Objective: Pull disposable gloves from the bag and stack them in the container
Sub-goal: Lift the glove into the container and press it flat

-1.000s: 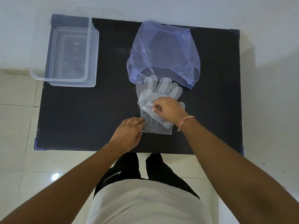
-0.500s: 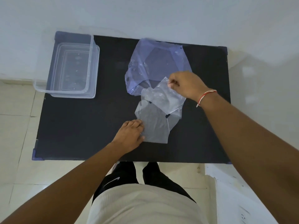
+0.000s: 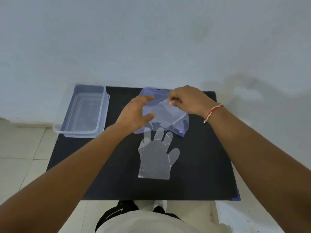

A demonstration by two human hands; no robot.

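- One clear glove (image 3: 157,157) lies flat on the black table (image 3: 104,174), nearest the person, cuff toward them and fingers pointing away toward the bag, so its long axis runs near to far.
- Beyond its fingertips sits the bluish plastic bag (image 3: 182,126), crumpled, with both hands working over it. The flat glove's fingertips reach just to the bag's near edge; I cannot tell whether they slip under it.
- The right hand (image 3: 188,102), a red-and-white thread at its wrist, pinches the top edge of a second clear sheet (image 3: 165,114) between thumb and fingertips and holds it lifted above the bag. It looks like another glove coming out, though its shape is too creased to be sure.
- The left hand (image 3: 134,115) is spread, thumb and fingers apart, cupped beside the left edge of that sheet and seemingly about to catch it. Whether it already touches the plastic I cannot tell.
- The clear container (image 3: 80,132) stands at the far left corner of the table, empty as far as I can see, its long side running near to far, well apart from the bag.
- The left hand is the nearer to it, so the sheet has to travel leftward across bare table. Nothing stands in the way.
- My guess: the risk is the thin film clinging to the bag or folding on itself as it is carried.
- Behind everything is a plain pale wall.
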